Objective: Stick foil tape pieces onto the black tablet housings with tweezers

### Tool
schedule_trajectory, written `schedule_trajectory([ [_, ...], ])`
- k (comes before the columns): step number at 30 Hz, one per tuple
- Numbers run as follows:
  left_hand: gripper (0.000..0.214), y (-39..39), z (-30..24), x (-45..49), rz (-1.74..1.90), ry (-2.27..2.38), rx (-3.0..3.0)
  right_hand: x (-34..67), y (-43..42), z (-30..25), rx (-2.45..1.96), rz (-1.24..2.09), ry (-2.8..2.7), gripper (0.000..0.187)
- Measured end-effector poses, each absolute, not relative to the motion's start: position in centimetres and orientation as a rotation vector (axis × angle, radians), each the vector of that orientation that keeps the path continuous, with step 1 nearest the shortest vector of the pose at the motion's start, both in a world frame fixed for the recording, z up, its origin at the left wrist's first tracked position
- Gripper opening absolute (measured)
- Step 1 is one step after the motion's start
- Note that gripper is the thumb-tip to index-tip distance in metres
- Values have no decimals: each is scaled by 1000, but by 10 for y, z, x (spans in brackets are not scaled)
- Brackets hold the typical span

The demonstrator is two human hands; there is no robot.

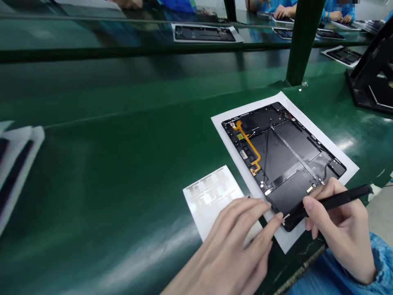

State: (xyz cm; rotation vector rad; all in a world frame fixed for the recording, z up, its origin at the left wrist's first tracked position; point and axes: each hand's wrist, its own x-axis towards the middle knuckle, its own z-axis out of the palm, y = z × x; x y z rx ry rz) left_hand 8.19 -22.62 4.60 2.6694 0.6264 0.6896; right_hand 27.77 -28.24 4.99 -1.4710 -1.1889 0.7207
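An opened tablet housing (pixel 288 151) with a black inside lies on a white sheet (pixel 221 119). An orange flex cable (pixel 253 149) runs along its left side, and a grey strip (pixel 294 153) crosses the middle. My right hand (pixel 340 225) is closed around black tweezers (pixel 344 198), slanting down to the near corner. A small pale piece (pixel 285 219) sits at that corner, by the tips. My left hand (pixel 236 241) is open, fingers stretched out, fingertips at the housing's near left edge. Under that hand, partly hidden, lies a white card (pixel 211 192) with rows of pale stickers.
A green post (pixel 303 45) rises behind the housing. A black stand (pixel 371 69) is at the right. Stacked sheets (pixel 24 164) lie at the left edge. Another housing (pixel 204 33) rests on the shelf behind. Across the bench, people in blue sleeves (pixel 330 10) handle similar parts.
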Motion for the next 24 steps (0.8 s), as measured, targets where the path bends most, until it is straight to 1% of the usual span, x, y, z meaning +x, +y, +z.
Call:
schedule_trajectory([
  [8,49,-221,42,76,630,628,2800,277,-281,50,-1548,735,-1207,31],
  [12,49,-222,42,77,649,690,2835,276,-281,51,-1554,744,-1205,33],
  [17,46,-226,38,82,714,762,2833,277,-285,49,-1547,692,-1257,29],
  [22,44,-227,34,83,763,760,2856,283,-288,44,-1441,608,-1428,13],
  [24,44,-228,33,84,768,768,2848,285,-287,44,-1403,594,-1467,14],
])
